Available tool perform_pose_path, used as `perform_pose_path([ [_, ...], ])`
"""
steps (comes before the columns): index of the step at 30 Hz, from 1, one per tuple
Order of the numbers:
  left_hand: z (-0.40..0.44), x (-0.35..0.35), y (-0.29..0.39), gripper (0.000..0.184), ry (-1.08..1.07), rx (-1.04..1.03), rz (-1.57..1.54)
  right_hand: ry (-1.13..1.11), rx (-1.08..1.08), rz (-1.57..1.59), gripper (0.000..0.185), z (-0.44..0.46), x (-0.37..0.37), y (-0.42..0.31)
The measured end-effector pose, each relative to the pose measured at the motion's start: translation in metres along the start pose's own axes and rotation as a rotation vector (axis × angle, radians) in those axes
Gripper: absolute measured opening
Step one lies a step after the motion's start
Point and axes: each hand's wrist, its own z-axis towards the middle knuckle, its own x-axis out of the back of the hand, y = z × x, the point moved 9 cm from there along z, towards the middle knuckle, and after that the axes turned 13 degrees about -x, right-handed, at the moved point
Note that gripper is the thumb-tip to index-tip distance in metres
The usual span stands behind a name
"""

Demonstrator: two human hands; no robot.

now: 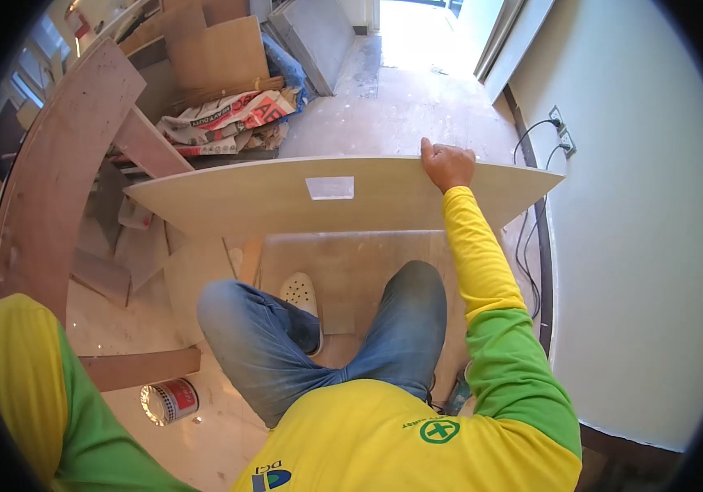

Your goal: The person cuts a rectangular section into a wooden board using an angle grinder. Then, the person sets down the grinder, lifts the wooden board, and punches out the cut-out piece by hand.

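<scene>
A long, pale plywood panel (245,197) stands on its edge across the floor in front of my knees. It has a rectangular cutout right of its left end, and the floor beyond shows through. My right hand (450,166) is closed over the panel's top edge, right of its middle, with the thumb up; the fingers behind the panel are partly hidden. My left arm bends at the lower left, and its hand is outside the picture.
A reddish wooden frame (48,164) rises at the left. Behind the panel lie crumpled printed sacks (228,119) and stacked boards (220,57). A tin can (169,402) lies on the floor near a wooden strip (142,369). Cables hang from a wall outlet (563,131) at the right.
</scene>
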Motion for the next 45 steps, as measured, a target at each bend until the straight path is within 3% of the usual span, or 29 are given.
perform_pose_path([
  [4,0.008,0.004,0.003,0.029,-0.026,-0.02,0.007,-0.093,0.006,0.061,0.057,0.0,0.001,-0.005],
  [14,-0.004,0.006,0.0,0.03,-0.001,0.001,0.03,0.015,0.005,-0.031,0.057,0.007,-0.006,-0.003],
  [21,-0.008,0.013,-0.004,0.031,-0.004,0.013,0.061,-0.095,-0.02,-0.013,0.061,0.006,-0.007,-0.003],
  [30,-0.02,0.015,-0.005,0.031,0.015,0.006,0.086,0.088,0.0,0.016,0.053,0.004,-0.002,-0.001],
  [45,-0.032,0.015,-0.017,0.033,0.037,0.016,0.131,0.12,0.018,0.111,0.051,-0.003,0.007,-0.002],
])
